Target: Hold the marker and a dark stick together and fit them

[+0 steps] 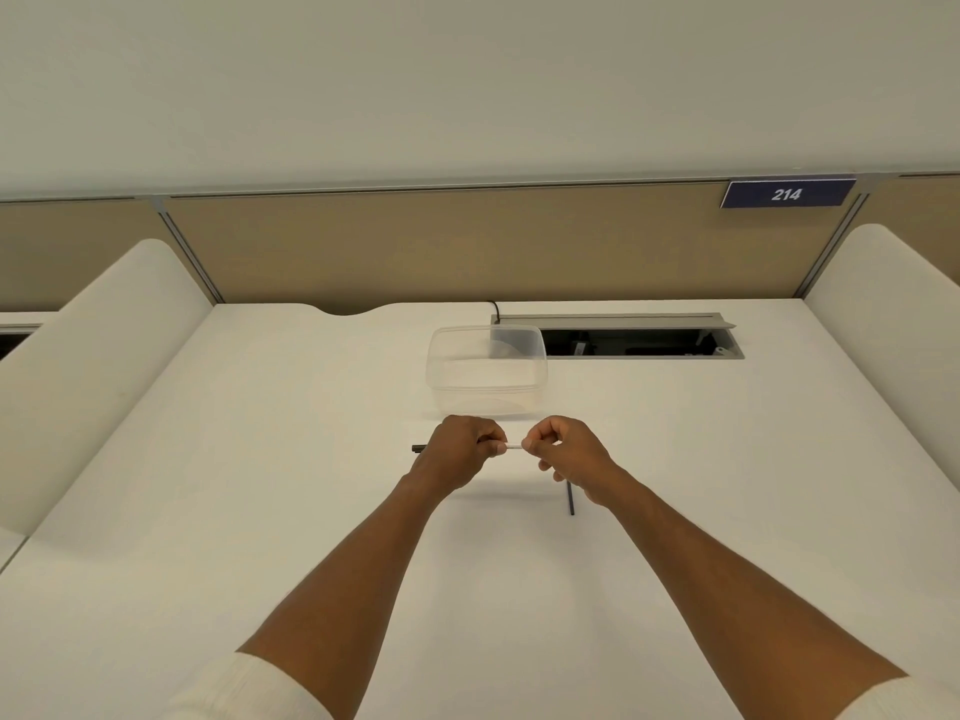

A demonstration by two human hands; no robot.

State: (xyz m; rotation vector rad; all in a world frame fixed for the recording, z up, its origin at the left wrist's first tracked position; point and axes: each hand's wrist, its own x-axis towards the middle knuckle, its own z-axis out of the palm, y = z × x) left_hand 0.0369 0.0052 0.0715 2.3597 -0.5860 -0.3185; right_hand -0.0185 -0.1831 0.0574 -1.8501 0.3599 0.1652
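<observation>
Both of my hands meet over the middle of the white desk (260,511). Between them runs a thin white stick (514,446); my left hand (462,449) pinches one end and my right hand (566,454) pinches the other, fingers curled. A dark end of a pen-like object (418,449) pokes out to the left of my left hand; I cannot tell whether it joins the white stick. A second thin dark stick (571,498) lies on the desk under my right wrist. Just beyond my hands stands a clear, empty plastic container (487,374).
An open cable tray (639,341) with a grey flap is sunk into the desk at the back right, with a black cable beside it. White curved dividers rise at left (98,366) and right (893,324). A tan partition with a "214" sign (786,194) closes the back.
</observation>
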